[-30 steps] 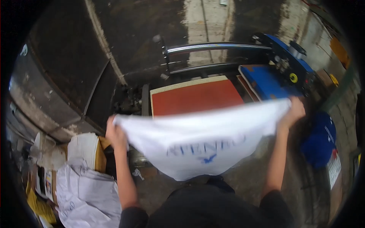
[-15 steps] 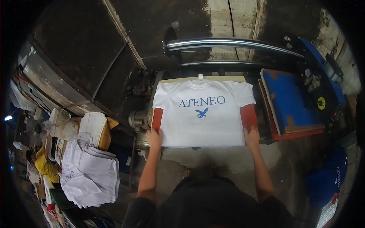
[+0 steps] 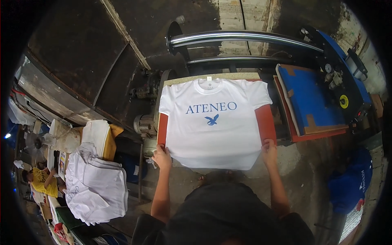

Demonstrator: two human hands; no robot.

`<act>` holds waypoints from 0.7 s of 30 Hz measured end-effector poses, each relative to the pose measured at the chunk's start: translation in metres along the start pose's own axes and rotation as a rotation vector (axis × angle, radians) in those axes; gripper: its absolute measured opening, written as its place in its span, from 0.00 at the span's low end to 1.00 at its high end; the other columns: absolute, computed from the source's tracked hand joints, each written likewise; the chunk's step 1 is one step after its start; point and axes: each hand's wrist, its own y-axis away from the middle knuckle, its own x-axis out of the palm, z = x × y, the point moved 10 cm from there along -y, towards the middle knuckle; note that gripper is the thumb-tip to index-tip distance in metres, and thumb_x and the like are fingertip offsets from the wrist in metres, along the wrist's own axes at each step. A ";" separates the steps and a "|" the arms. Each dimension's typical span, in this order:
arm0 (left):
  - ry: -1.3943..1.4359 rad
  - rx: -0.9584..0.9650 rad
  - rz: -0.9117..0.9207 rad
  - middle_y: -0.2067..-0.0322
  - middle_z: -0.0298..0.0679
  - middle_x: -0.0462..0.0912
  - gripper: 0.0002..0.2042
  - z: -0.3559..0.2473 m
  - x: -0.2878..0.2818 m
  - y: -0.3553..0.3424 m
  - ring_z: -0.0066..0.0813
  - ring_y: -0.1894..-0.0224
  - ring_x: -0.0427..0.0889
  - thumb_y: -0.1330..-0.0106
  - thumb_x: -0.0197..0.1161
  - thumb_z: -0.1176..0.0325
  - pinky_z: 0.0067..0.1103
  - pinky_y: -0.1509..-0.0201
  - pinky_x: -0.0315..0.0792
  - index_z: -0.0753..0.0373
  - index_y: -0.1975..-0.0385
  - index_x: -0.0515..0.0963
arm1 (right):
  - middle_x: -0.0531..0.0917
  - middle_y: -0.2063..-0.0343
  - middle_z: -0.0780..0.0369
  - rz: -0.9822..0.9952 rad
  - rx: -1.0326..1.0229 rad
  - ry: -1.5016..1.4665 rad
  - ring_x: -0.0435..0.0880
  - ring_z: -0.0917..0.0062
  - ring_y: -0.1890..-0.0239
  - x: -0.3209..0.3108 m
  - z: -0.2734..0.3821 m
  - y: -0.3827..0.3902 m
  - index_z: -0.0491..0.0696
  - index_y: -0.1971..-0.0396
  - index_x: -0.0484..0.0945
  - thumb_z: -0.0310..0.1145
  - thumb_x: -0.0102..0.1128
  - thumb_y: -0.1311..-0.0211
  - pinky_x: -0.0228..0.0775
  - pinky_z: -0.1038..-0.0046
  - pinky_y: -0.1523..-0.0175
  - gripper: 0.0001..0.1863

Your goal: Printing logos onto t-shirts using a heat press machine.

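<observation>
White T-shirt (image 3: 212,126) hides most of the red platen (image 3: 265,122); its hem covers both hands' fingers.

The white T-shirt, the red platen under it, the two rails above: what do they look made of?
T-shirt: soft knit fabric, matte; it drapes over the front edge. Red platen: probably a rubbery or silicone pad, flat and matte. Rails: polished metal, bright streaks of reflection.

red press platen (image 3: 265,122) — white t-shirt (image 3: 212,139) spread flat on it.
</observation>
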 end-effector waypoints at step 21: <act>-0.143 0.391 0.116 0.34 0.37 0.47 0.25 -0.121 0.086 -0.038 0.34 0.32 0.45 0.32 0.38 0.52 0.43 0.33 0.38 0.48 0.36 0.51 | 0.67 0.45 0.59 -0.647 0.010 1.247 0.62 0.68 0.40 -0.440 -0.126 -0.108 0.49 0.53 0.74 0.33 0.62 0.51 0.60 0.58 0.44 0.22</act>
